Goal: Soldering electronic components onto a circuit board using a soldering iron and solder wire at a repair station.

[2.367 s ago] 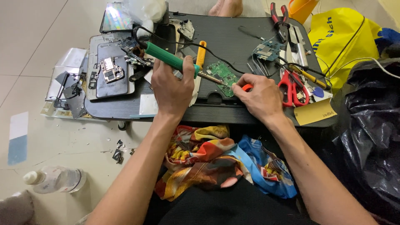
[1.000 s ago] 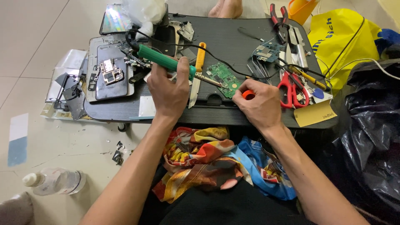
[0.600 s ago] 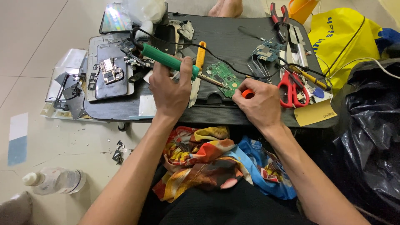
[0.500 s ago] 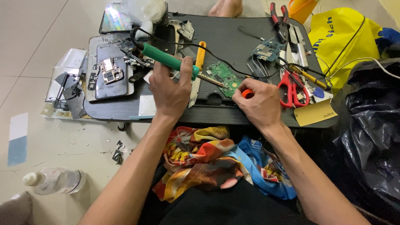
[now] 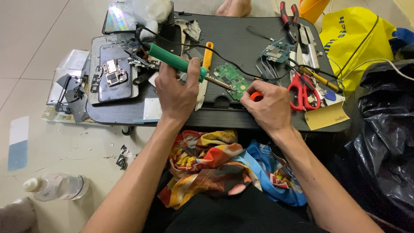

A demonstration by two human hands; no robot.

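A dismantled phone (image 5: 113,73) lies at nine o'clock on the black tray (image 5: 241,36). The left hand (image 5: 177,88) grips a green-handled soldering iron (image 5: 172,62), tip on the central green circuit board (image 5: 232,80). The right hand (image 5: 269,105) pinches a small orange spool (image 5: 256,96); red scissors (image 5: 302,88) lie at three o'clock.

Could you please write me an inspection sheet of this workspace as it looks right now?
Surface: dark ribbed lap tray, crowded.
Job's things: green-handled soldering iron in the left hand, tip on the green circuit board; small orange item pinched in the right hand.
Clutter: opened phone, orange-handled tool, red scissors, red pliers, small blue board, yellow note.
Hands: both closed on their things.
Cables: black cord runs across the tray.
Surroundings: tiled floor, plastic bottle, yellow bag, black bag, colourful cloth.
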